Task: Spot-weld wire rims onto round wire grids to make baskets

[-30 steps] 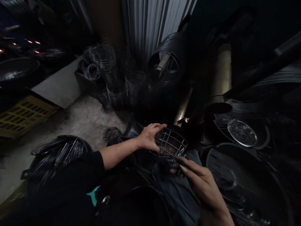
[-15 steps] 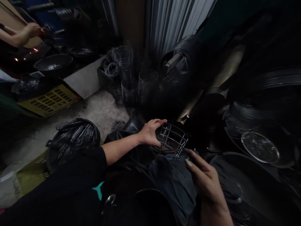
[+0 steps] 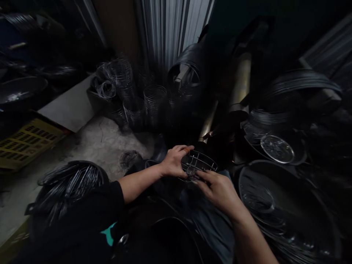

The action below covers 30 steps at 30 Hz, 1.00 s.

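Note:
A small round wire basket [image 3: 204,160] of bent metal rods is held out over my lap. My left hand [image 3: 173,161] grips its left side, thumb and fingers curled around the wires. At the basket's near side is my right hand [image 3: 220,189], its thumb and fingertips brought together against the wires. Whatever sits between those fingertips is too dark and small to make out. Just beyond the basket, the tip of a brass-coloured metal rod [image 3: 206,126] points down toward it from a machine.
A black tub [image 3: 327,220] with wire rings stands at right, a round wire piece [image 3: 277,149] behind it. Stacked wire baskets [image 3: 155,99] stand at the back. At left are a bucket of wire rods [image 3: 73,183] and a yellow crate [image 3: 30,141].
My right hand has moved left and closed in on the basket's near side, where before it was apart. The view has swung right, and the other person's hands have left the picture.

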Motion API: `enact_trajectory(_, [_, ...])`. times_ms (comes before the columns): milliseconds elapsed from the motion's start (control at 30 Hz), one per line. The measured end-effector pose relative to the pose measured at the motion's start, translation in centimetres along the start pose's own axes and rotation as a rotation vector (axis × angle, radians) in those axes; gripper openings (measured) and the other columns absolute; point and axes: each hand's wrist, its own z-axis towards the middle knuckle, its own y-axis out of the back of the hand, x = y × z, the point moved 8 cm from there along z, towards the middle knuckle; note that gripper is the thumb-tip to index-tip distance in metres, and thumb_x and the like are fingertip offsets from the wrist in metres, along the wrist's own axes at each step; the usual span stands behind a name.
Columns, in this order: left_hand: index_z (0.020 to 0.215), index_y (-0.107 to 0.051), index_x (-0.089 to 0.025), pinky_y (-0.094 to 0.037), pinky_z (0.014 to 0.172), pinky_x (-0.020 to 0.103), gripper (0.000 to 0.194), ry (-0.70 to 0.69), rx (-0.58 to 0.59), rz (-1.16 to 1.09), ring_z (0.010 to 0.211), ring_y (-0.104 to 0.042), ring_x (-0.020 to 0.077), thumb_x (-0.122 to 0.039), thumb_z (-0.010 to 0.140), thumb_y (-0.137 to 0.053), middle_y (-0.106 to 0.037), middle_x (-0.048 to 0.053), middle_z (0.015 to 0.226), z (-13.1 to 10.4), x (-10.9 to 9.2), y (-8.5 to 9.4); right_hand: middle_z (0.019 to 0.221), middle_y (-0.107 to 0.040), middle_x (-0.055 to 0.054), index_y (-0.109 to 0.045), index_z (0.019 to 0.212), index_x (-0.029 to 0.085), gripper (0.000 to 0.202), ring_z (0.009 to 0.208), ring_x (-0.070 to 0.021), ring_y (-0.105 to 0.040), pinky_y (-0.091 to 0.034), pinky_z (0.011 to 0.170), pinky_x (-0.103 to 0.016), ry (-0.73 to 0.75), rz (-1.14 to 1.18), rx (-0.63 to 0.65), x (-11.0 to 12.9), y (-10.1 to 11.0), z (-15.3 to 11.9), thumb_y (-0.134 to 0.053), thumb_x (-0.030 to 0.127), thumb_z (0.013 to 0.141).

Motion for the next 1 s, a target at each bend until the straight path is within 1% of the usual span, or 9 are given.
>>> enact_trajectory(133, [0.138,-0.041,-0.023,-0.037,0.102,0.049,0.108,-0.006,-0.034,-0.004,0.120,-0.046,0.0321,-0.050,0.042,-0.082,-0.050,0.012,0.130,0.7,0.8,1.0,0.099,-0.069,-0.009,-0.067,0.109,0.017,0.029,0.086,-0.0221,-0.065,-0.050,0.075,-0.032,0.069,-0.225,-0.035,0.9,0.3,0.5,-0.055,0.021,0.083])
enact_trajectory(300, [0.139,-0.038,-0.023,-0.034,0.101,0.052,0.105,-0.107,0.051,0.106,0.121,-0.043,0.0345,-0.050,0.046,-0.079,-0.049,0.013,0.132,1.3,0.1,1.3,0.091,-0.070,-0.006,-0.068,0.105,0.019,0.026,0.083,-0.0219,-0.063,-0.046,0.072,-0.032,0.036,-0.343,0.039,0.6,-0.7,1.7,-0.058,0.020,0.082])
enact_trajectory(367, [0.139,-0.039,-0.024,-0.034,0.101,0.052,0.102,-0.089,0.036,0.100,0.120,-0.044,0.0345,-0.048,0.048,-0.078,-0.050,0.013,0.131,1.6,0.1,1.5,0.088,-0.070,-0.008,-0.067,0.107,0.016,0.029,0.085,-0.0251,-0.060,-0.042,0.071,-0.035,0.030,-0.418,0.046,0.7,-1.2,1.8,-0.060,0.018,0.079])
enact_trajectory(433, [0.137,-0.041,-0.023,-0.036,0.101,0.050,0.099,-0.052,-0.011,0.040,0.119,-0.046,0.0328,-0.047,0.048,-0.078,-0.051,0.012,0.129,1.8,0.4,1.8,0.089,-0.070,-0.009,-0.065,0.112,0.013,0.034,0.088,-0.0280,-0.057,-0.038,0.073,-0.039,0.026,-0.484,-0.013,0.9,-1.0,1.8,-0.059,0.015,0.079])
enact_trajectory(500, [0.136,-0.043,-0.023,-0.038,0.101,0.048,0.100,-0.023,-0.052,-0.029,0.118,-0.048,0.0315,-0.047,0.046,-0.079,-0.052,0.012,0.129,2.1,0.8,1.8,0.089,-0.070,-0.009,-0.064,0.112,0.014,0.032,0.088,-0.0264,-0.055,-0.034,0.077,-0.040,0.035,-0.465,-0.115,1.1,-0.4,1.6,-0.055,0.014,0.082])
enact_trajectory(567, [0.135,-0.043,-0.022,-0.039,0.102,0.047,0.102,-0.018,-0.076,-0.072,0.119,-0.047,0.0313,-0.048,0.044,-0.081,-0.052,0.011,0.129,2.4,1.0,1.6,0.083,-0.070,-0.006,-0.065,0.109,0.016,0.027,0.085,-0.0230,-0.055,-0.033,0.079,-0.039,0.066,-0.391,-0.204,1.0,0.3,1.3,-0.050,0.016,0.087])
enact_trajectory(700, [0.136,-0.044,-0.020,-0.040,0.103,0.046,0.102,-0.049,-0.104,-0.105,0.120,-0.048,0.0306,-0.047,0.044,-0.081,-0.052,0.011,0.129,2.8,0.7,1.5,0.074,-0.067,-0.004,-0.068,0.102,0.017,0.022,0.078,-0.0200,-0.054,-0.032,0.078,-0.037,0.136,-0.316,-0.311,0.5,1.5,0.9,-0.049,0.016,0.090])
enact_trajectory(867, [0.134,-0.046,-0.019,-0.040,0.104,0.046,0.105,-0.058,-0.160,-0.140,0.118,-0.049,0.0310,-0.049,0.040,-0.082,-0.053,0.012,0.127,3.6,0.2,2.1,0.073,-0.066,-0.004,-0.068,0.098,0.016,0.021,0.077,-0.0188,-0.055,-0.034,0.078,-0.036,0.195,-0.293,-0.362,0.1,2.7,1.4,-0.049,0.014,0.089])
enact_trajectory(1000, [0.133,-0.047,-0.020,-0.039,0.106,0.044,0.103,-0.050,-0.182,-0.170,0.120,-0.048,0.0303,-0.043,0.040,-0.084,-0.053,0.012,0.128,4.7,0.2,2.5,0.070,-0.065,-0.003,-0.069,0.099,0.016,0.021,0.075,-0.0175,-0.055,-0.035,0.076,-0.034,0.264,-0.320,-0.377,-0.2,3.6,2.4,-0.051,0.013,0.088])
